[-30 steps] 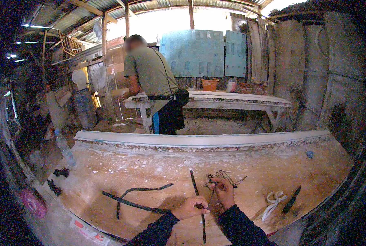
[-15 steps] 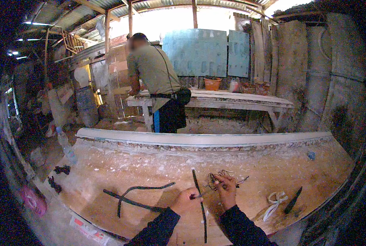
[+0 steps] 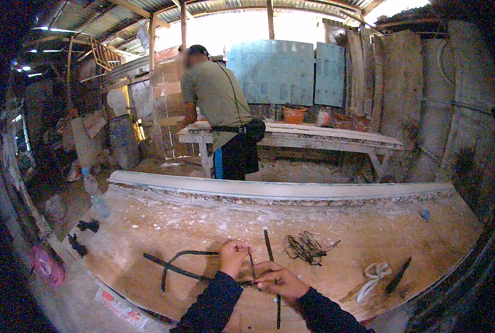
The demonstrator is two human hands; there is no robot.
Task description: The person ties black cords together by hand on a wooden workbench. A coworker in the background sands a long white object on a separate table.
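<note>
My left hand (image 3: 235, 258) is closed in a pinch on the upper end of a thin dark strip (image 3: 252, 267). Lower down the same strip, the fingers of my right hand (image 3: 282, 281) pinch its other end, so it stands roughly upright between them. Its exact kind is too small to tell. Just beyond my right hand lies a tangled bundle of thin dark wire (image 3: 306, 248). A long black strip (image 3: 267, 242) runs under my right hand. Two more black strips, one straight (image 3: 172, 267) and one bent (image 3: 187, 253), cross left of my left hand.
At the right lie a white tied strip (image 3: 374, 277) and a pointed black piece (image 3: 398, 276). Two dark bundles (image 3: 88, 225) and a plastic bottle (image 3: 95, 194) are at the left edge. A long pale moulding (image 3: 281, 188) borders the tabletop's far side. A person (image 3: 217, 94) leans over another bench (image 3: 325, 139).
My right hand has let go of the wire bundle, which now rests on the tabletop. It has moved left and nearer, and both hands now hold the thin strip close together.
</note>
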